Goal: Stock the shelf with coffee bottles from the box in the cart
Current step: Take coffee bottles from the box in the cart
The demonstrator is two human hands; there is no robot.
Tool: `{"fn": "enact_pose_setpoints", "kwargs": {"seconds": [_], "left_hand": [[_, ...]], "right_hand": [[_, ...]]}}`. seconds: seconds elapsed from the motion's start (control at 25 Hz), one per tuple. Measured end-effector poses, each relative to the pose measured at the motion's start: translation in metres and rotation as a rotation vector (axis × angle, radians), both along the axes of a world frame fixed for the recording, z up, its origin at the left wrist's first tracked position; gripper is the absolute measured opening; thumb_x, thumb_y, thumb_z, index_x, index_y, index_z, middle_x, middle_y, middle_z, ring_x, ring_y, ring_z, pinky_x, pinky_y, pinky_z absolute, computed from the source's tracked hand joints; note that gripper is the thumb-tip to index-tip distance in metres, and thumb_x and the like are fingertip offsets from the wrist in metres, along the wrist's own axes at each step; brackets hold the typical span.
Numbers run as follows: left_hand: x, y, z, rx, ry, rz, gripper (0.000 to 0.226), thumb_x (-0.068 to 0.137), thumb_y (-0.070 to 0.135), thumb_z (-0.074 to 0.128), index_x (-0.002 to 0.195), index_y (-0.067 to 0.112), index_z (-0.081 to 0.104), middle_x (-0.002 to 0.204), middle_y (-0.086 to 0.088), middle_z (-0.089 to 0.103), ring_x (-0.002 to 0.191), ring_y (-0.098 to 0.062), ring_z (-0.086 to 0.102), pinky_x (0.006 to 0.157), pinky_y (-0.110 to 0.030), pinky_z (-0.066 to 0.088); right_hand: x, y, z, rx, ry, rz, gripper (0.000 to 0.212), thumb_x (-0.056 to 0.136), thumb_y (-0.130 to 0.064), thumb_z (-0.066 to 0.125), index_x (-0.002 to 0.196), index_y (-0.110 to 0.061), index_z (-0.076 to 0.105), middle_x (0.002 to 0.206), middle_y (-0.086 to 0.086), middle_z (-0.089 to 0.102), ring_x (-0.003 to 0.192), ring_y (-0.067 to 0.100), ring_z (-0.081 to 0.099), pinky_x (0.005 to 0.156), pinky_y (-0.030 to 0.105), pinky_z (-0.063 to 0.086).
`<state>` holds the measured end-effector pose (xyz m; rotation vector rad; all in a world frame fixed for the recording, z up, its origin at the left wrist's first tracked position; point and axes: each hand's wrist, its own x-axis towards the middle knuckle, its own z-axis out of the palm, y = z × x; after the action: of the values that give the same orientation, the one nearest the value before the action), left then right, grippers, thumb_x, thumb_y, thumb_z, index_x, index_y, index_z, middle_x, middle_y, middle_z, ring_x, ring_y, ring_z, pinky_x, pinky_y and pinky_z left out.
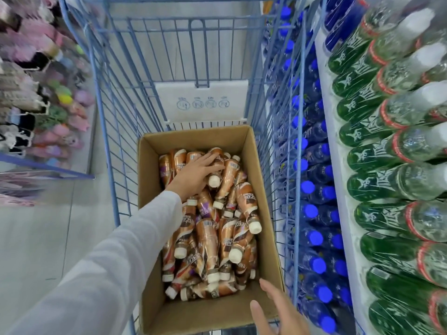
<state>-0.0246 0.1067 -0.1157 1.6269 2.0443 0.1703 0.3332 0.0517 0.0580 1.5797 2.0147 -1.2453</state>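
An open cardboard box sits inside a blue wire cart. It holds several brown coffee bottles with cream caps, lying jumbled. My left hand reaches into the far end of the box, its fingers curled over one coffee bottle whose cap points toward me. Whether that bottle is lifted from the pile I cannot tell. My right hand hovers over the box's near right corner with straight, spread fingers, holding nothing.
To the right of the cart stand shelves with blue-capped water bottles and green-labelled bottles in rows. On the left, a rack of pink and pastel goods lines the aisle. Grey floor lies to the left of the cart.
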Motion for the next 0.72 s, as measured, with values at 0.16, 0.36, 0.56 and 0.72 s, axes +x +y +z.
{"fn": "enact_pose_setpoints", "kwargs": {"seconds": [0.16, 0.36, 0.56, 0.72], "left_hand": [[0.013, -0.006, 0.035, 0.085, -0.436, 0.39, 0.055, 0.095, 0.028, 0.069, 0.146, 0.025, 0.051, 0.162, 0.0, 0.038, 0.148, -0.02, 0.034, 0.122, -0.04, 0.024], [0.055, -0.063, 0.121, 0.286, -0.822, 0.863, 0.031, 0.09, 0.048, 0.072, 0.118, 0.037, 0.069, 0.114, 0.016, 0.073, 0.108, -0.001, 0.066, 0.103, -0.04, 0.05], [0.104, -0.136, 0.178, 0.492, -1.212, 1.269, 0.058, 0.075, 0.059, 0.081, 0.116, 0.019, 0.074, 0.112, -0.011, 0.075, 0.106, -0.031, 0.071, 0.084, -0.035, 0.06], [0.142, -0.169, 0.195, 0.43, -1.43, 1.513, 0.065, 0.064, 0.07, 0.081, 0.107, 0.022, 0.077, 0.096, -0.01, 0.077, 0.083, -0.025, 0.075, 0.066, -0.037, 0.06]], "right_hand": [[0.002, 0.004, 0.005, -0.062, 0.033, 0.006, 0.041, 0.094, -0.048, 0.062, 0.127, -0.057, 0.04, 0.13, -0.036, 0.046, 0.125, -0.009, 0.045, 0.091, -0.004, 0.025], [-0.013, 0.024, 0.022, -0.08, 0.129, 0.04, 0.039, 0.097, -0.051, 0.056, 0.133, -0.054, 0.043, 0.139, -0.029, 0.048, 0.125, -0.005, 0.046, 0.104, 0.019, 0.036], [-0.061, 0.047, 0.001, -0.019, 0.206, 0.226, 0.049, 0.101, -0.052, 0.05, 0.147, -0.039, 0.04, 0.15, -0.02, 0.046, 0.135, 0.0, 0.043, 0.112, 0.028, 0.039], [-0.154, 0.084, -0.042, 0.11, 0.247, 0.513, 0.049, 0.102, -0.038, 0.052, 0.149, -0.027, 0.043, 0.15, -0.007, 0.049, 0.138, 0.013, 0.045, 0.115, 0.039, 0.039]]}}
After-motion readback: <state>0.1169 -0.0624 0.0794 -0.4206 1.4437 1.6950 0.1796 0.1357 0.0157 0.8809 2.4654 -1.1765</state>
